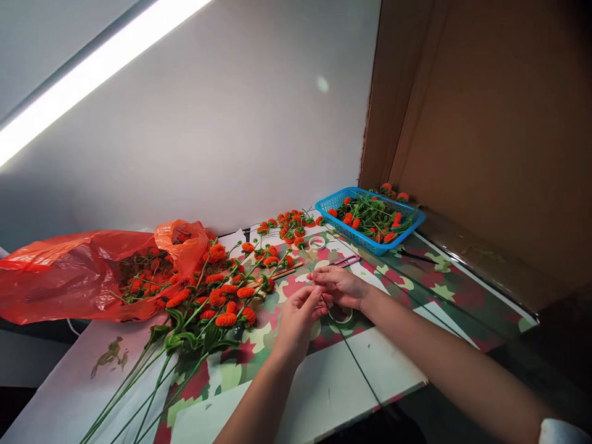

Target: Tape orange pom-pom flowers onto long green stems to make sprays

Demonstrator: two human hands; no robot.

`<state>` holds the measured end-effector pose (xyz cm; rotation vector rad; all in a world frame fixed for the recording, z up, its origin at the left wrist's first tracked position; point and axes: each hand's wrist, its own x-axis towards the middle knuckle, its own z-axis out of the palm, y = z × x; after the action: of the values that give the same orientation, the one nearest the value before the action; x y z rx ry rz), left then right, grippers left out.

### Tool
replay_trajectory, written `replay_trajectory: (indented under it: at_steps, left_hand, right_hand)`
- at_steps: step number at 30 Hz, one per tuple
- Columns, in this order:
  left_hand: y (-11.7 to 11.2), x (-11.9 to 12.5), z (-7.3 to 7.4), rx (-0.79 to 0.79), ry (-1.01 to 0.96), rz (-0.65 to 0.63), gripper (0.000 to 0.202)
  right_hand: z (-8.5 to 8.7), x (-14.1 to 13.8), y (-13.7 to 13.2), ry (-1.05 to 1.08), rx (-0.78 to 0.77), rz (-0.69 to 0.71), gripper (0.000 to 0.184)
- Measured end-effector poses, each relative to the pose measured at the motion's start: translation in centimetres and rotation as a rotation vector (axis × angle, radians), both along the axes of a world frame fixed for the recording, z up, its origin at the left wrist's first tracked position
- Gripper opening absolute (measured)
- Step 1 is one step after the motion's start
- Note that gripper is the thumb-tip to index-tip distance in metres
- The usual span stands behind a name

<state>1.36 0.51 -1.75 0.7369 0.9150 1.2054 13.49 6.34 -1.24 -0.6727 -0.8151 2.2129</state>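
Above the camouflage-patterned table cover, my left hand and my right hand meet with fingertips almost touching. Both pinch a thin wire stem, which slants down toward the table's front edge. A bit of green shows at the fingertips, too small to make out. Just below my right hand lies a white ring, which looks like a tape roll. To the left of my hands, a bunch of orange flowers with fuzzy heads and long green stems rests on the table.
An orange plastic bag with more flowers lies at left. Loose flower heads are at the back, near another white tape roll and pink-handled scissors. A blue basket holds flowers and greenery. Cardboard walls the right side.
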Motion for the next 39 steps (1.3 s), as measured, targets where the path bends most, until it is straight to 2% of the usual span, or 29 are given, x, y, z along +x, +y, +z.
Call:
replay_trajectory:
  at_steps: [6, 20, 25, 30, 34, 39]
  left_hand:
    - [-0.07, -0.34, -0.39, 0.099, 0.171, 0.064, 0.023]
    - [-0.32, -0.20, -0.21, 0.131, 0.205, 0.008, 0.021]
    - [-0.34, -0.07, -0.59, 0.100, 0.124, 0.013, 0.021]
    - [-0.20, 0.22, -0.34, 0.068, -0.020, 0.027, 0.023]
    - [-0.21, 0.43, 0.00, 0.065, -0.086, 0.011, 0.022]
    - [-0.24, 0.46, -0.01, 0.027, -0.115, -0.003, 0.025]
  right_hand:
    - [-0.04, -0.11, 0.19, 0.018, 0.010, -0.096, 0.018]
    - [0.21, -0.06, 0.18, 0.026, 0.009, -0.133, 0.014]
    - [-0.06, -0.03, 0.37, 0.023, -0.033, -0.073, 0.016]
    - [-0.45, -0.08, 0.65, 0.087, -0.094, -0.030, 0.014]
    - [-0.57, -0.04, 0.74, 0.109, -0.073, 0.003, 0.011]
    - [-0.45, 0.13, 0.65, 0.119, -0.004, 0.072, 0.021]
